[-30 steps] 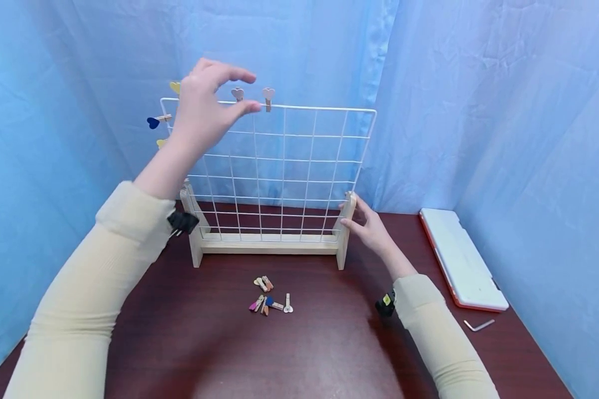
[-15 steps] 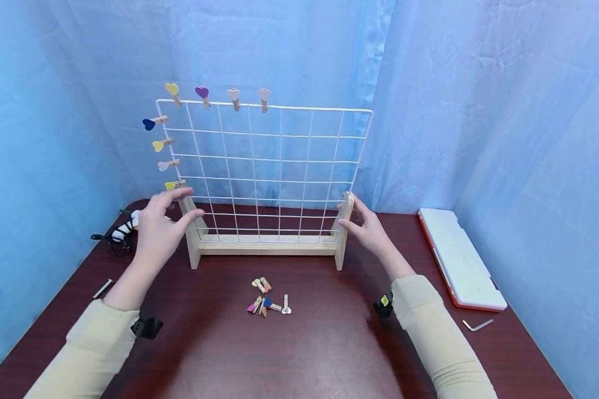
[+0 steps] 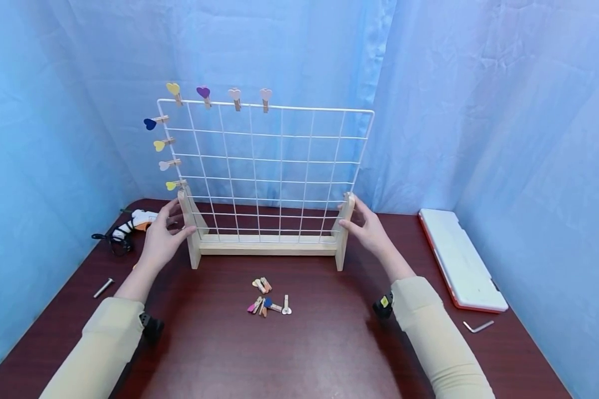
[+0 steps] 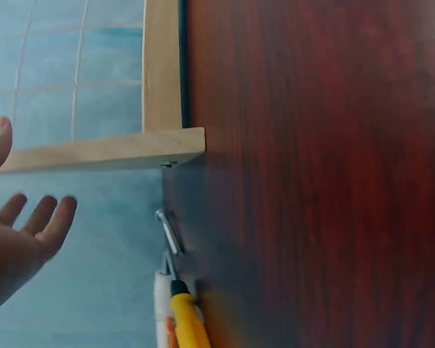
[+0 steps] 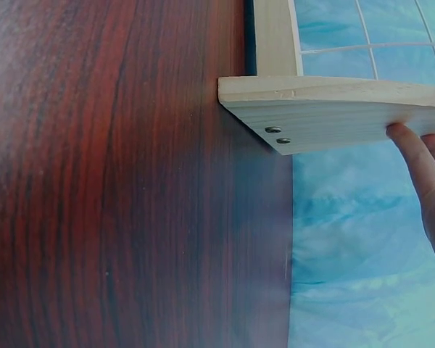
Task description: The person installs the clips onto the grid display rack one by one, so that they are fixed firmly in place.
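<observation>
A white wire grid (image 3: 282, 135) stands upright in a pale wooden stand (image 3: 269, 251). Heart-topped mini clothespins are clipped along its top wire, such as a purple one (image 3: 203, 92), and down its left side, such as a dark blue one (image 3: 150, 124). My left hand (image 3: 162, 235) is at the left upright (image 3: 193, 246), fingers spread; in the left wrist view the thumb and fingers lie on either side of the board, with a gap. My right hand (image 3: 371, 230) holds the right upright (image 3: 344, 238), thumb at its front, fingertips (image 5: 397, 132) on its outer face.
Several loose heart clothespins (image 3: 274, 306) lie in front of the stand. A white and orange tool (image 3: 142, 220) with black cord and a bolt (image 3: 103, 288) are on the left, plus a yellow-handled screwdriver (image 4: 188, 319). A white case (image 3: 461, 260) and hex key (image 3: 479, 327) lie right.
My left hand has dropped from the grid's top wire to the left upright, uncovering the clothespins on that side. The right hand has stayed at the right upright.
</observation>
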Motion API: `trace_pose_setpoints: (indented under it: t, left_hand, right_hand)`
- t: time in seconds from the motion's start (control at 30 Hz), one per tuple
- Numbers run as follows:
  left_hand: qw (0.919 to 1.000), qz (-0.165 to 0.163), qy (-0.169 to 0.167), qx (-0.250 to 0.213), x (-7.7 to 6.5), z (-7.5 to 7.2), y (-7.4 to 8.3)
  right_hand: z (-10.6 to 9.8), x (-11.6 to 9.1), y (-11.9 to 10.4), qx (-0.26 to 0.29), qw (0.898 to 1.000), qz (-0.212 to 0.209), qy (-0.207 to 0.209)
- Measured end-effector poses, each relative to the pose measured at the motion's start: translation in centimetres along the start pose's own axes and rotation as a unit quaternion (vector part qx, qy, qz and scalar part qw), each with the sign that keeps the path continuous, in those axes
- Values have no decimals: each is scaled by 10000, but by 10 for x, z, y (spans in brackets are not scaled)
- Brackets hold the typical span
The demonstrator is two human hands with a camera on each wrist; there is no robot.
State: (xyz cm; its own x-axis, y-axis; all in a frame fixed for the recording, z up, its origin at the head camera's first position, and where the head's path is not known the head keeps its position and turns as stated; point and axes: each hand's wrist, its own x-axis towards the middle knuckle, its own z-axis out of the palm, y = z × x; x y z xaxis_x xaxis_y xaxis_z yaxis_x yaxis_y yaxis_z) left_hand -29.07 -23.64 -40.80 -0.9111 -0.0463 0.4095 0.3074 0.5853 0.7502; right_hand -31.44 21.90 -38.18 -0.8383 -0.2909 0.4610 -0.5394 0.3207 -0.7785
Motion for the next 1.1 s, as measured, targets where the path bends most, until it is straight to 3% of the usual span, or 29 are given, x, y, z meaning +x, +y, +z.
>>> trace_pose_setpoints:
  t: [0.1,0.23,0.4,0.6,0.77,0.97,1.03,1.1]
  left_hand:
    - [9990,-18,-418,-121,6,1,-7]
    - [9971,-85,-725,-196,10,-1,-12]
    - [9956,-92,-927,-66,13,0,-15]
    - [9947,-198,-1010,41,12,-1,-13]
    - [9945,-258,-1007,143,14,0,-10]
    - [9943,-288,-1011,166,16,1,-9]
    - [9941,-334,-1017,172,15,0,-9]
    - [9939,-369,-1024,175,16,-1,-9]
  right_hand:
    - [0,0,0,-54,10000,-3,4]
    - [0,0,2,-73,10000,-14,5]
    - [-3,0,15,-367,9992,149,25]
    - [-8,-4,26,-1255,9917,265,-96]
    - [-17,-12,18,-1671,9858,155,112]
    - [-14,-26,-6,-1596,9800,-246,1165]
    - [-7,-31,-15,-1433,9822,-444,1134]
    - [2,-37,-24,-1481,9834,-641,829]
